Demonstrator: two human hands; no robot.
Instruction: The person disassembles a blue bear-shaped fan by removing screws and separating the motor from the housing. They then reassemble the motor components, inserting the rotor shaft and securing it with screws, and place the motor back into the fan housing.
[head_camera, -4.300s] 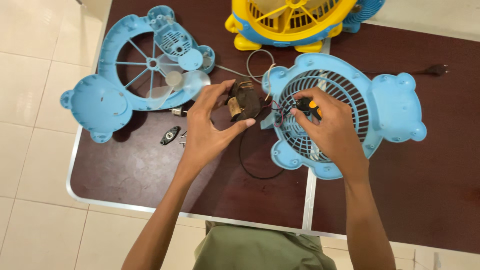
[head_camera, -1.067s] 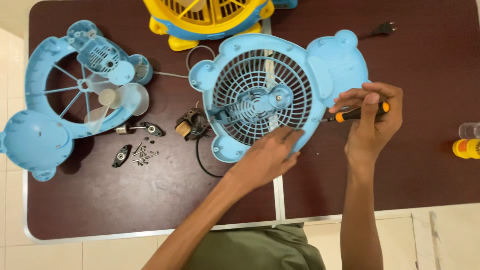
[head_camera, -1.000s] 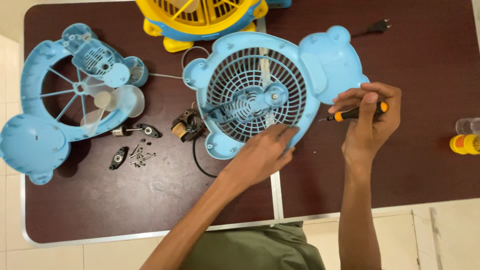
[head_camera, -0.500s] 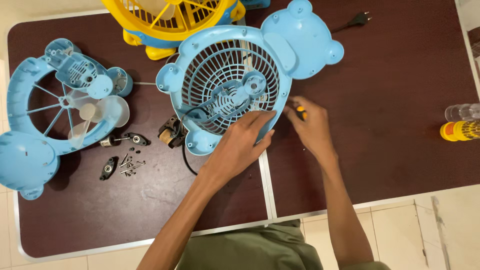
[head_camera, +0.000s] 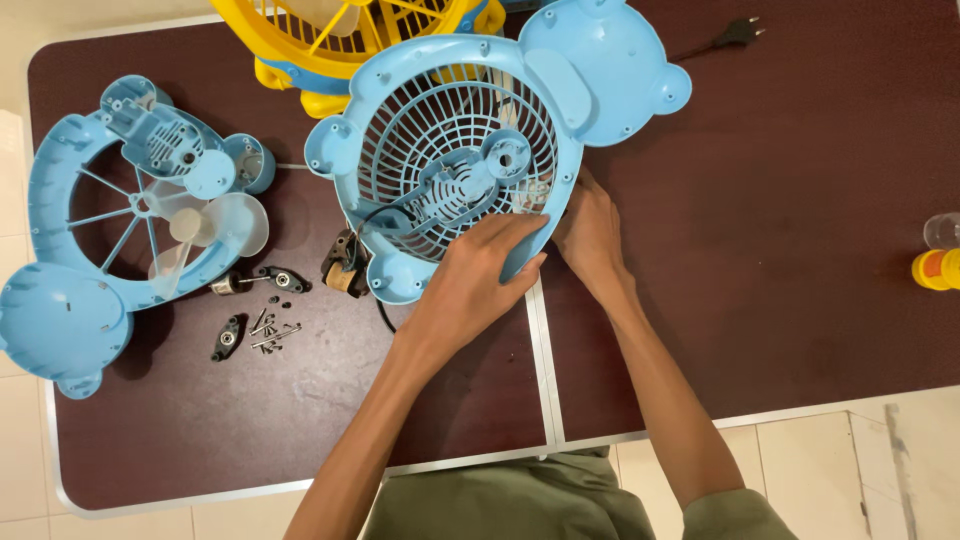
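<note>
Right now your left hand lies palm down on the lower rim of the blue fan grille housing, fingers spread and curled over its edge, gripping it. Your right hand is tucked against the housing's lower right edge, fingers hidden beneath the rim, so you cannot tell what it grasps. Both forearms reach up from the near table edge and converge on the housing, which rests tilted near the middle of the dark table. Just left of your left hand sits a small motor with a black cord. Further left lie loose screws and the other blue housing half holding a pale fan blade. A yellow fan stands behind.
</note>
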